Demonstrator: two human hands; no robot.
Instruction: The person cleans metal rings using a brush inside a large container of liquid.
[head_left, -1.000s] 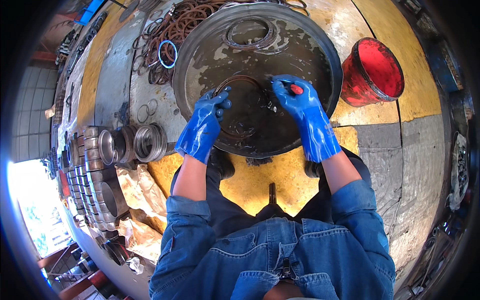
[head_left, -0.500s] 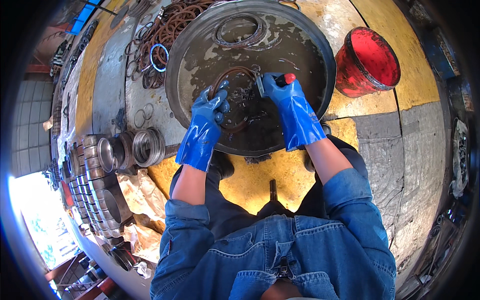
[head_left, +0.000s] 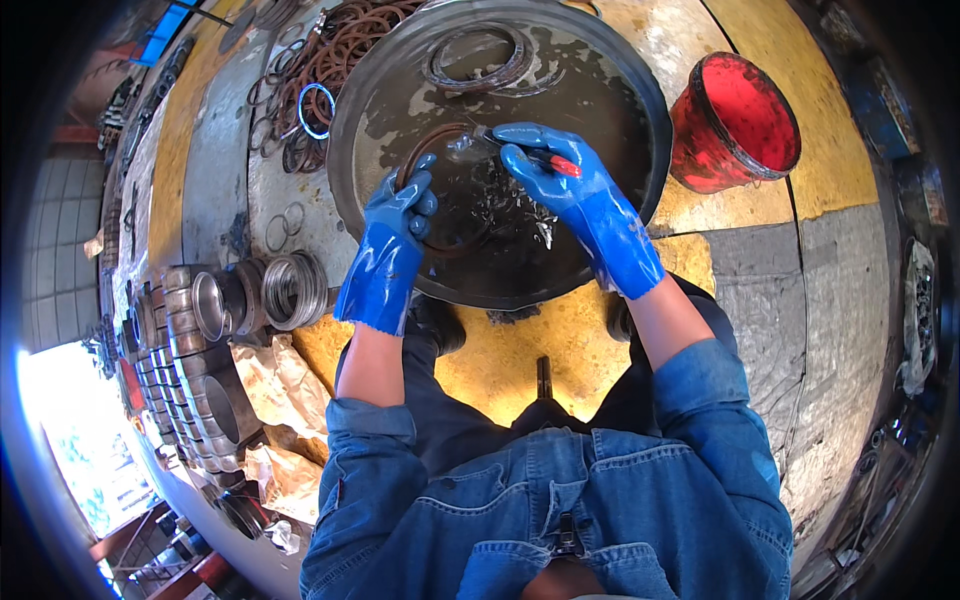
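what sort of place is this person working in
Probably an industrial workshop: there is a tangled heap of rusty-brown rings, rows of short, shiny metal cylinders at the left, and a wide, round, dark-grey basin of murky liquid.

Gloves (head_left: 382,275) glossy, rubbery, smooth. Basin (head_left: 346,150) dull metal. Bucket (head_left: 705,130) scuffed, plastic-looking. Jacket (head_left: 500,505) matt denim. Paper (head_left: 282,380) crumpled.

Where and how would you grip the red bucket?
Best grip is probably the near rim of the red bucket, right hand coming from the wearer's side, fingers inside, thumb outside. The mouth is open and that rim looks unobstructed, while the round basin crowds its left. The right hand holds a red-handled tool, so free it first.
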